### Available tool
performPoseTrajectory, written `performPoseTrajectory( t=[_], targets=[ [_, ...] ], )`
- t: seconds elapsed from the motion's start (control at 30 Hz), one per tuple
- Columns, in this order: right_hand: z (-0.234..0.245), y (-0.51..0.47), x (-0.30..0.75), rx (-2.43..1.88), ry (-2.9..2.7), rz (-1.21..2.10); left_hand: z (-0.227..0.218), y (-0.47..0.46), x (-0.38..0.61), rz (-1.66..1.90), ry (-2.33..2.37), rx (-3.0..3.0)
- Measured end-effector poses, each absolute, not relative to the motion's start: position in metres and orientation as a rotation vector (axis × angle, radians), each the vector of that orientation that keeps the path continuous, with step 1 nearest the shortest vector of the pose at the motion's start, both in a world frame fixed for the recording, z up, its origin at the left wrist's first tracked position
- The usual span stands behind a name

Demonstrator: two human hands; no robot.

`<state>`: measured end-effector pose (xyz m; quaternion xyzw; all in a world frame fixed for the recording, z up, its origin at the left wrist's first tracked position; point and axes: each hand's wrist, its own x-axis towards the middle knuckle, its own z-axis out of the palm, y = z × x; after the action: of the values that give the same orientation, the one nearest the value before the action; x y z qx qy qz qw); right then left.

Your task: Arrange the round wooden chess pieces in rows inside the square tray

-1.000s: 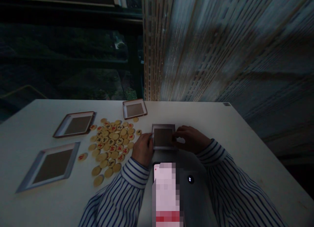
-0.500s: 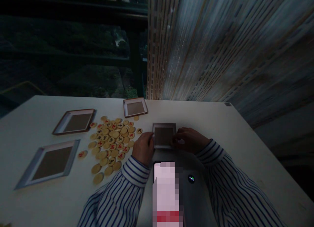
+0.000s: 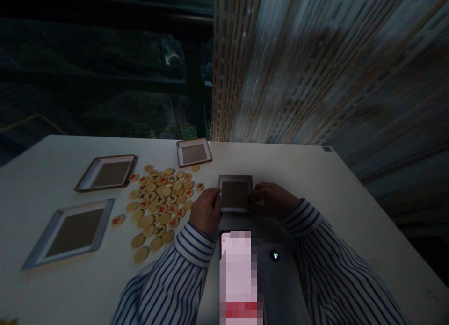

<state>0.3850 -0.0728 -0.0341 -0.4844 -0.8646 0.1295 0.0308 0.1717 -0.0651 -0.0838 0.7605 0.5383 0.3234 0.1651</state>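
A small square grey-rimmed tray (image 3: pixel 235 181) lies on the white table (image 3: pixel 315 180) in front of me. My left hand (image 3: pixel 205 212) grips its left edge with curled fingers. My right hand (image 3: pixel 271 199) pinches its right edge. A heap of round wooden game pieces (image 3: pixel 159 203) with red and black marks lies just left of my left hand. The scene is dim.
Three more square trays lie on the table: a small red-rimmed one (image 3: pixel 194 152) at the back, a larger red-rimmed one (image 3: pixel 107 172) at back left, a grey-rimmed one (image 3: pixel 70 232) at front left. A lit phone (image 3: pixel 236 269) on a grey mount sits below my hands. Slatted blinds (image 3: pixel 315 68) hang behind.
Both hands keep hold of the small tray, almost unmoved. The view has shifted slightly.
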Motion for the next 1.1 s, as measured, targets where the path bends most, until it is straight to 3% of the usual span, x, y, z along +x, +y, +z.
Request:
performPoseTrajectory(
  t=[1.1],
  targets=[
    [-0.024, -0.076, 0.377, -1.641, -2.749, 0.381, -0.082, -0.066, 0.173, 0.935, 1.528, 2.158]
  ],
)
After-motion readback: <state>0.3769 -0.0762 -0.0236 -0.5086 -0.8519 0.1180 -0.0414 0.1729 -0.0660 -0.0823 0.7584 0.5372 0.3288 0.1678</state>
